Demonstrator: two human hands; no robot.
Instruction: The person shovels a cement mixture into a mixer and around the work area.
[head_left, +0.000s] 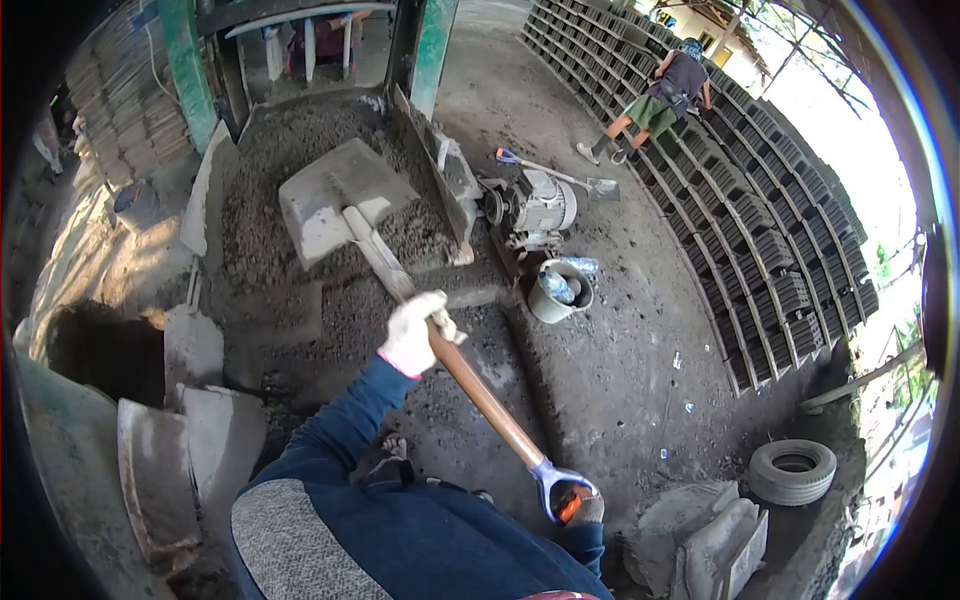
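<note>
A shovel (485,395) with a wide metal blade and a wooden shaft runs diagonally in front of me. Its blade (335,185) lies over a bed of dark, crumbly grey material (260,240). My left hand (415,335), in a pale glove, is closed around the shaft below the blade. At the other end my right hand (588,505) grips the blue D-shaped handle (548,478), near its orange crosspiece; part of that hand is hidden by the handle and sleeve.
An electric motor (543,205) stands beside the bed, with a bucket (560,300) holding plastic bottles near it. Another shovel (600,187) lies behind. At the right, a person (680,85) bends at long racks of grey pieces (740,230). A tyre (792,472) lies lower right.
</note>
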